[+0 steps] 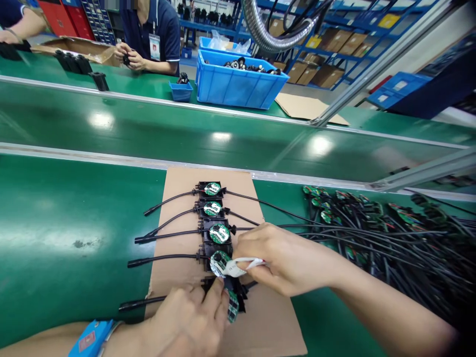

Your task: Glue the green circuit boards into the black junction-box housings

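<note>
A row of black plastic housings with round green circuit boards runs down a cardboard sheet [186, 188]. White paste marks the three far boards, such as the third circuit board [219, 233]. My right hand [271, 258] is closed around a white squeeze tube [238, 267], its nozzle over the fourth circuit board [220, 260]. Bent over the nearest housing, my left hand [193, 317] has a fingertip at the fourth board's lower edge. Its fingers partly hide the fifth circuit board [233, 305], and its grip is partly hidden too. Black cables [174, 233] leave the housings on both sides.
A heap of wired circuit boards and black cables [372, 233] lies on the right. Behind a low metal-framed divider, a co-worker [148, 39] holds a small black part. A large blue bin [238, 82] and a small blue tray [181, 91] stand there.
</note>
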